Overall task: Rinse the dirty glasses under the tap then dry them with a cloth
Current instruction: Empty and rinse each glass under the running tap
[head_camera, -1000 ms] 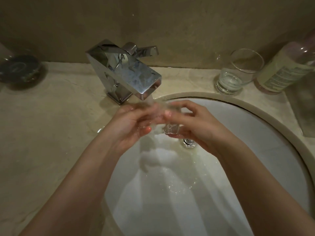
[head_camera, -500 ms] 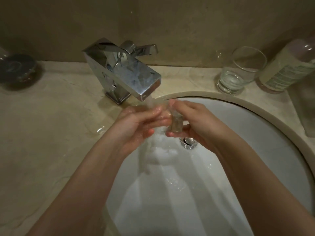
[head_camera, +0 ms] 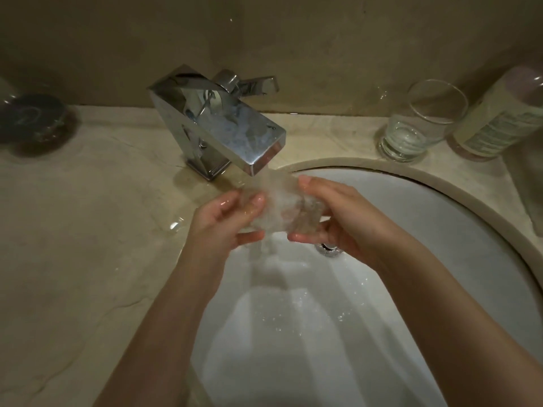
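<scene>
1. Under the angular chrome tap (head_camera: 217, 124), the clear drinking glass (head_camera: 289, 208) lies sideways in running water.
2. Left hand (head_camera: 226, 221) and right hand (head_camera: 338, 218) curl their fingers (head_camera: 255, 202) around it.
3. A second clear tumbler (head_camera: 420, 124) stands on the beige marble tabletop (head_camera: 88, 230), right of the tap.

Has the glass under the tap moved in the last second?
Yes. The glass was turned end-up beside the drain; now it lies sideways under the tap, between both hands.

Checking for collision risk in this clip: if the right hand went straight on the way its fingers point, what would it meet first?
The right hand points leftward across the basin, gripping the glass under the tap. Straight on, it would likely meet the left hand first, holding the glass's other end. Depth is unclear.
</scene>
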